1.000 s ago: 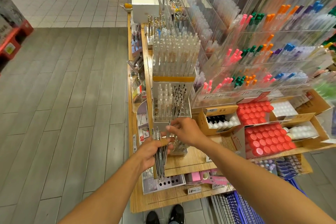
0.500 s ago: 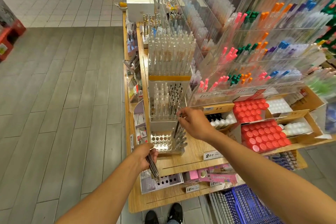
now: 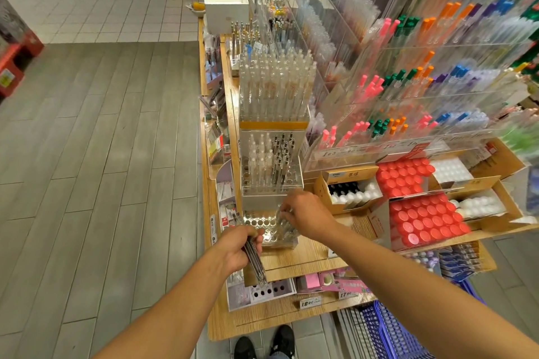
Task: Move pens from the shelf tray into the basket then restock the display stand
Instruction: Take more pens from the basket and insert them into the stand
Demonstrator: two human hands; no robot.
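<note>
Nearest, the left hand (image 3: 237, 248) clasps a bundle of pens (image 3: 255, 259) pointing down toward the person, while just beyond, the nearer-placed right hand (image 3: 306, 214) pinches one pen (image 3: 282, 223) into the display stand (image 3: 269, 227).

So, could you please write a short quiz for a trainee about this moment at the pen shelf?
1. True or false: the left hand holds a bundle of pens.
2. Where is the right hand working?
A. at the white box
B. at the lowest tier of the clear display stand
C. inside the blue basket
3. Fill in: the round caps in the cardboard boxes to the right of the stand are mostly ____.

Key: 1 true; 2 B; 3 red.
</note>
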